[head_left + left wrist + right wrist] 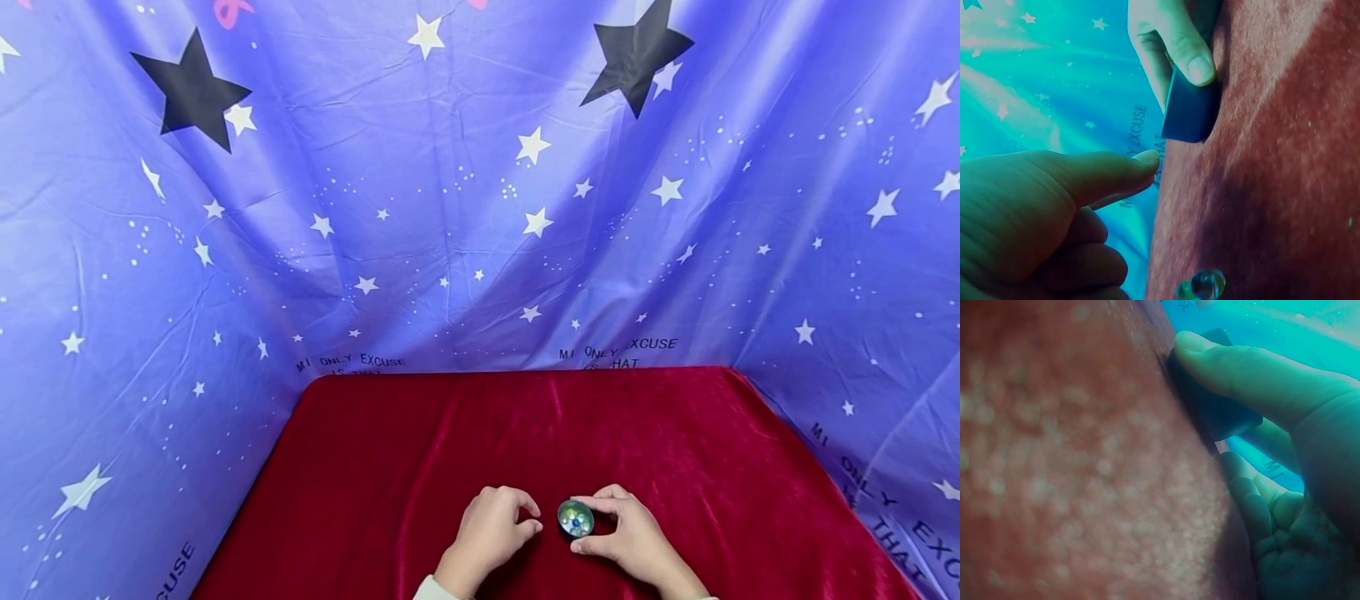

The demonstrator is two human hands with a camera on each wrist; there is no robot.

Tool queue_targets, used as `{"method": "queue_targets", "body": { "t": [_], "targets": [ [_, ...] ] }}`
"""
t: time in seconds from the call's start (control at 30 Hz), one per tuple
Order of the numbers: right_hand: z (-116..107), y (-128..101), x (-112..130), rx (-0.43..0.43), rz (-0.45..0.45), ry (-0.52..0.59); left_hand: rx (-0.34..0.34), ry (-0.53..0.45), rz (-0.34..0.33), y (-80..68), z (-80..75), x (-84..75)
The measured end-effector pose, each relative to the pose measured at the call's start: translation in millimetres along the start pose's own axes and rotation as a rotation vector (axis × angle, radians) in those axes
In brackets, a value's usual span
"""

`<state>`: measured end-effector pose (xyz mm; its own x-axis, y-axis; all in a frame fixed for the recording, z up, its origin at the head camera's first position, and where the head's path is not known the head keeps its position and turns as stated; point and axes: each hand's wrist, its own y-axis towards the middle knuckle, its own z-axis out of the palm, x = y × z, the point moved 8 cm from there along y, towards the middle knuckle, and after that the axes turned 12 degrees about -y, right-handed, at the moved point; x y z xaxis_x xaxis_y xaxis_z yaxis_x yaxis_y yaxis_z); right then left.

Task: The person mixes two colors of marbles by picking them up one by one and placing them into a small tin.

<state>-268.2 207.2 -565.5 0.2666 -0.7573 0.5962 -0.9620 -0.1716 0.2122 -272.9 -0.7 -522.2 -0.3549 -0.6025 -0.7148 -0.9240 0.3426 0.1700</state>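
A small dark round container (561, 527) stands on the red cloth, several shiny clear marbles (577, 520) inside it. My right hand (628, 533) grips it from the right side, thumb at the near wall and fingers at the far wall. Just left of the container is my left hand (491, 525), a small gap between its thumb and index finger. The left wrist view shows nothing held there and the other fingers curled in. Below that hand, glass marbles (1202, 285) lie on the cloth, cut off by the frame edge. In the right wrist view the container (1219, 415) shows only its dark side.
Red velvety cloth (360, 467) covers the table, with slight folds. A blue-purple curtain (450, 233) printed with stars and lettering hangs behind the table and along both sides.
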Motion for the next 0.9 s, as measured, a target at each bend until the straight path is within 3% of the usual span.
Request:
{"method": "queue_targets", "body": {
  "t": [0.27,0.9],
  "targets": [
    [3,0,-5,0.028,0.045,-0.004,0.002,-0.036,-0.007,-6.3,-9.1,8.9],
    [2,0,-3,0.02,0.051,-0.001,-0.023,-0.053,-0.046,-20.6,-34.2,28.8]
  ]
}}
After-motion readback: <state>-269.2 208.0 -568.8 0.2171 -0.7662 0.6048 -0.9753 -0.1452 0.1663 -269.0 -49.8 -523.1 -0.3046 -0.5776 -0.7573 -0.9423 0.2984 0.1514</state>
